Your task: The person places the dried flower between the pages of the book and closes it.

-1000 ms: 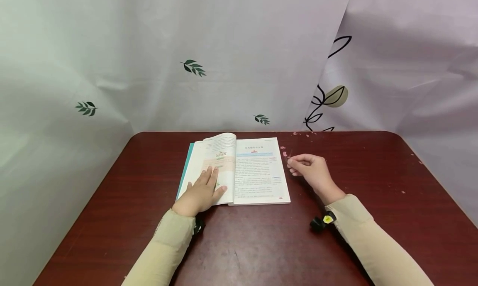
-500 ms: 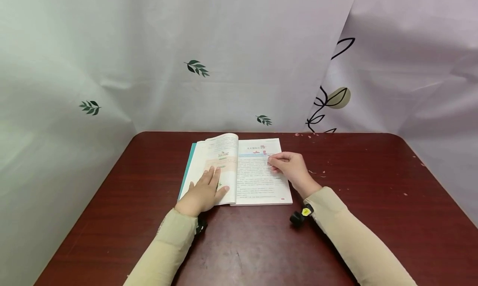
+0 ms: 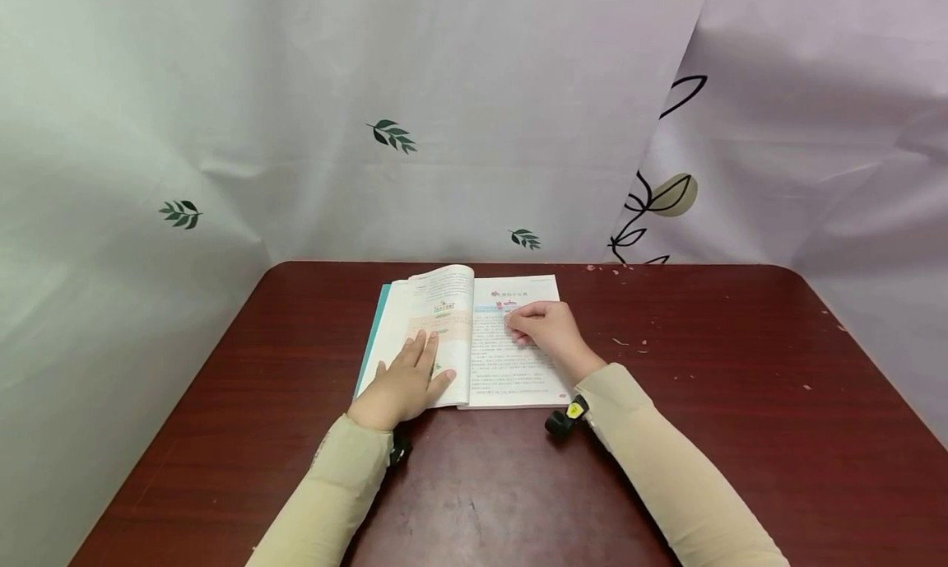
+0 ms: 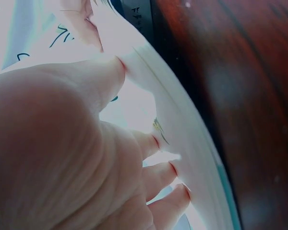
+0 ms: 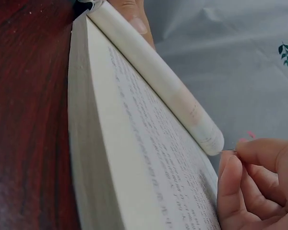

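An open book (image 3: 511, 369) with printed pages and a teal cover edge lies on the table. My left hand (image 3: 396, 386) rests spread on its left page, fingers straight, also seen pressing the paper in the left wrist view. Over the right page, my right hand (image 3: 544, 328) pinches a thin, small item with pink shapes (image 3: 499, 305) between thumb and forefinger. Only a pink bit (image 5: 250, 134) and a fine edge of it show in the right wrist view, so its exact kind is unclear. The left pages curve up at the spine.
The dark red wooden table (image 3: 474, 485) has pale flecks, several of them right of the book. A whitish curtain (image 3: 459, 172) with leaf prints hangs behind and beside the table. A small black camera (image 3: 560, 421) is strapped at my right wrist.
My right hand has moved left, from beside the book to over its right page, carrying the pinched item with pink shapes. The left hand has stayed on the left page.
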